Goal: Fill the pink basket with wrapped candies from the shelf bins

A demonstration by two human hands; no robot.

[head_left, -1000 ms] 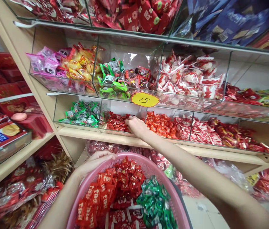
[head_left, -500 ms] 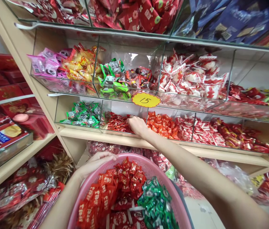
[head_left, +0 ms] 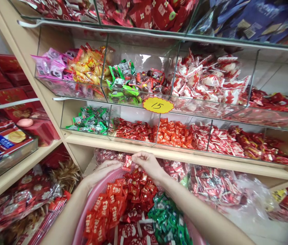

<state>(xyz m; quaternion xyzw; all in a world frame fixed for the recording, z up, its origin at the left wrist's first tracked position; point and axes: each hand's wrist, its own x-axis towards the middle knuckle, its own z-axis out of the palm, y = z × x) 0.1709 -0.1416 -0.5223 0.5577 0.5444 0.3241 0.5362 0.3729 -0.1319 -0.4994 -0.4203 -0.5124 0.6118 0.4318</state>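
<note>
A pink plastic basket [head_left: 98, 192] is in front of me, holding orange-red wrapped candies [head_left: 106, 207], dark red candies [head_left: 140, 190], red packets [head_left: 131, 233] and green candies [head_left: 168, 217]. My left hand [head_left: 105, 172] is closed over its far-left rim, fingers fairly straight and the thumb hidden. Above the far side of the basket, my right hand [head_left: 146, 165] pinches a small red wrapped candy [head_left: 127, 162] between thumb and fingertips. That candy is close to the left fingertips.
Ahead, a low shelf has clear bins with green candies [head_left: 91, 119], red candies [head_left: 135, 131] and orange-red candies [head_left: 173, 132]. A yellow tag [head_left: 158, 105] marked 15 hangs above. Bagged sweets [head_left: 215, 183] lie beneath the wooden shelf edge [head_left: 184, 158]. Snack packs [head_left: 8, 137] stand left.
My right hand has come back from the red candy bin to the basket, with a red candy in its fingers. My left hand stays at the rim.
</note>
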